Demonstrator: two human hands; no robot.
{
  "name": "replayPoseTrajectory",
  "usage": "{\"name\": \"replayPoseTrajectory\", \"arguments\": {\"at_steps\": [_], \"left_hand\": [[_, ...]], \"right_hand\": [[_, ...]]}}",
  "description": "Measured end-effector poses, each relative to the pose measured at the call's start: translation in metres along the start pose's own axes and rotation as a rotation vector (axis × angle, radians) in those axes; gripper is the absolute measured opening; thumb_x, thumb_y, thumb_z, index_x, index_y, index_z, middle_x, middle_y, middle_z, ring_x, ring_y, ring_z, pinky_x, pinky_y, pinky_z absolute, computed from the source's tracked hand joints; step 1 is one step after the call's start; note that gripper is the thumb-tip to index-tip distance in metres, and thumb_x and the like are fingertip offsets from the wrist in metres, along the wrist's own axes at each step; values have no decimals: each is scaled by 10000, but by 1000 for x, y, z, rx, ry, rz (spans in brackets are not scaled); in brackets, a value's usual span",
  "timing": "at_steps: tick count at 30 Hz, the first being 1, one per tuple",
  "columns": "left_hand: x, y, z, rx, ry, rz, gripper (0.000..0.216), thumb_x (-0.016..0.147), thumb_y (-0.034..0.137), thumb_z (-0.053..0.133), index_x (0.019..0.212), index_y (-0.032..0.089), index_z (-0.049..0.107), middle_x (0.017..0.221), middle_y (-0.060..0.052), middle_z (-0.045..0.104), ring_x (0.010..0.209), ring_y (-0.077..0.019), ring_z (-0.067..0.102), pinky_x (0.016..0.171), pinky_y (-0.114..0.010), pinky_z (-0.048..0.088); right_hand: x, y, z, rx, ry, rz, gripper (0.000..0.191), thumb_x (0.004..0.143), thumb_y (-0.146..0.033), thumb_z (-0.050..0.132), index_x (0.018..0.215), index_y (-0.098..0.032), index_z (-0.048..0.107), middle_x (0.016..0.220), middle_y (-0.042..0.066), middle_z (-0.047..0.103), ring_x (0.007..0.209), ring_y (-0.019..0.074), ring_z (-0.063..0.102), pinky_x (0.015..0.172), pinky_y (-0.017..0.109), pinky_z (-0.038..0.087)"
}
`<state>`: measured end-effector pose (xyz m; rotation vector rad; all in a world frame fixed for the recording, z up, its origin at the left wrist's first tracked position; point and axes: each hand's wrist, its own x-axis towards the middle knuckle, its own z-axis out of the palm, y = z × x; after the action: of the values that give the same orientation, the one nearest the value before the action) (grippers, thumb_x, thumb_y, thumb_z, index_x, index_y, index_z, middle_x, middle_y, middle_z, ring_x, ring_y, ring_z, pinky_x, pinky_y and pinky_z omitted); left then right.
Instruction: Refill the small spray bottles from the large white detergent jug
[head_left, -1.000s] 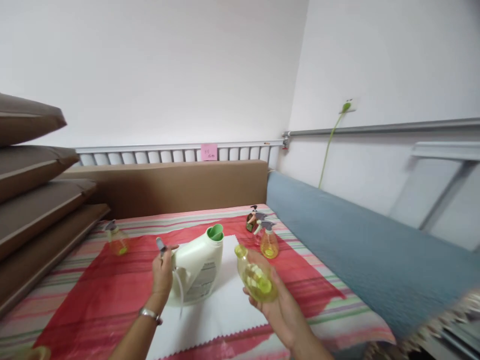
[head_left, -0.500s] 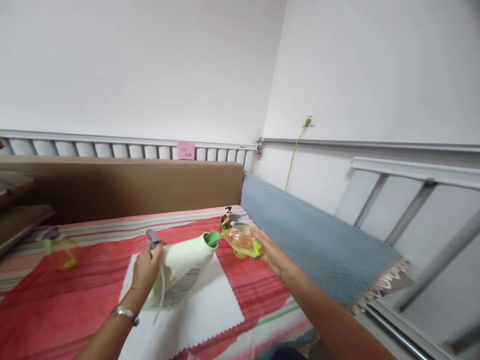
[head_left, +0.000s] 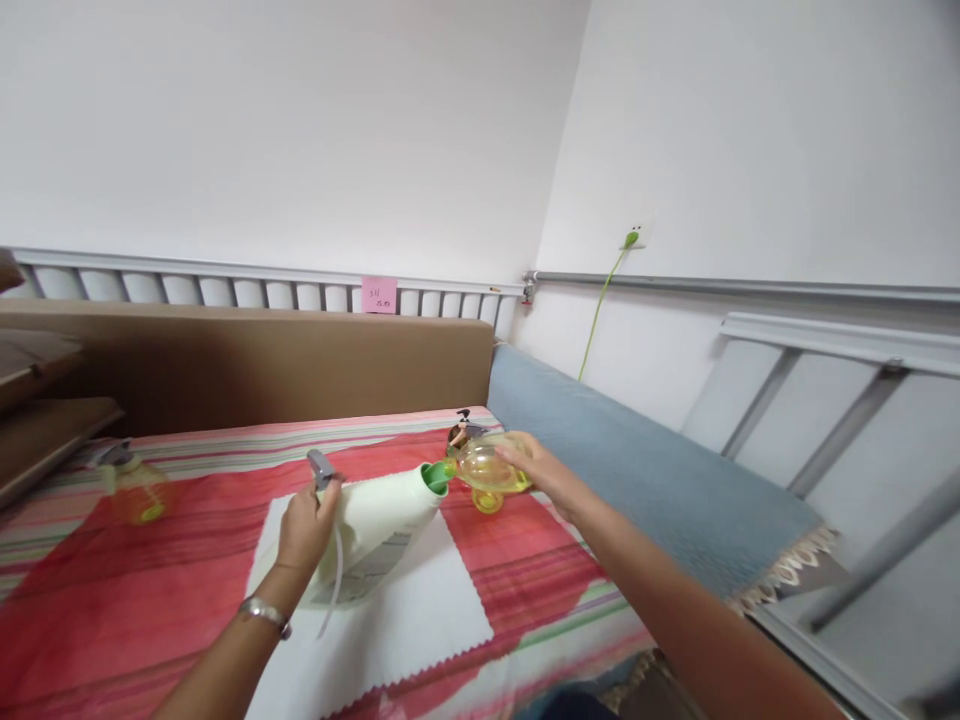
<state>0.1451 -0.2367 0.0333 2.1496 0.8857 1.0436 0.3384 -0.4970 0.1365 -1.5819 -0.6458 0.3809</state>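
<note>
My left hand (head_left: 309, 530) is closed around a grey trigger sprayer head (head_left: 320, 468), its thin tube (head_left: 335, 590) hanging down. The same hand is at the large pale green jug (head_left: 382, 525), which tilts to the right; the hand's grip on its handle is partly hidden. My right hand (head_left: 540, 470) grips a clear yellow bottle (head_left: 484, 462), lying nearly level. The bottle's neck is at the jug's green mouth (head_left: 436, 478). Below the bottle shows a round yellow piece (head_left: 487, 500), whose kind I cannot make out.
A white zigzag-edged cloth (head_left: 427, 620) lies under the jug on a striped red cover (head_left: 187, 590). A yellow spray bottle (head_left: 139, 492) stands left; a dark pump bottle (head_left: 459, 437) stands behind. A brown headboard (head_left: 300, 370) and blue padded side (head_left: 637, 470) border the bed.
The yellow bottle has come against the jug's mouth, closing the small gap. The view has shifted slightly, and both hands keep their grip.
</note>
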Motion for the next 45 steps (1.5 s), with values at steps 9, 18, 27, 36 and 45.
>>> {"name": "replayPoseTrajectory", "arguments": {"at_steps": [9, 18, 27, 36, 45], "left_hand": [[-1, 2, 3, 4, -47, -9, 488, 820, 524, 338, 931, 177, 662, 872, -115, 709, 853, -281, 645, 692, -311, 456], [-3, 3, 4, 11, -28, 17, 462, 817, 498, 350, 924, 172, 660, 804, -109, 714, 807, -274, 659, 657, -300, 462], [-7, 3, 2, 28, -38, 19, 449, 820, 480, 349, 937, 170, 652, 811, -112, 712, 824, -275, 659, 665, -302, 459], [-10, 4, 0, 43, -56, -3, 462, 823, 491, 341, 936, 173, 658, 805, -117, 708, 847, -279, 657, 673, -306, 457], [-14, -11, -12, -262, 16, -80, 401, 782, 456, 415, 890, 172, 676, 784, -105, 707, 803, -277, 643, 710, -328, 452]], "right_hand": [[9, -29, -1, -386, -61, -102, 610, 584, -401, 737, 1122, -215, 518, 989, 39, 647, 926, 224, 588, 837, 342, 428], [8, -56, 18, -1064, -134, -353, 776, 616, -573, 651, 1284, -272, 397, 1130, 88, 540, 964, 260, 552, 795, 336, 403], [-1, -79, 43, -1270, -352, -729, 727, 644, -431, 671, 1303, -286, 399, 1118, 87, 507, 921, 233, 498, 804, 343, 369], [-12, -93, 66, -1468, -508, -863, 666, 637, -255, 641, 1270, -330, 450, 1167, 74, 494, 832, 220, 468, 726, 344, 365], [-13, -109, 76, -1383, -485, -820, 650, 657, -336, 647, 1273, -281, 446, 1167, 95, 496, 906, 237, 495, 781, 354, 382]]}}
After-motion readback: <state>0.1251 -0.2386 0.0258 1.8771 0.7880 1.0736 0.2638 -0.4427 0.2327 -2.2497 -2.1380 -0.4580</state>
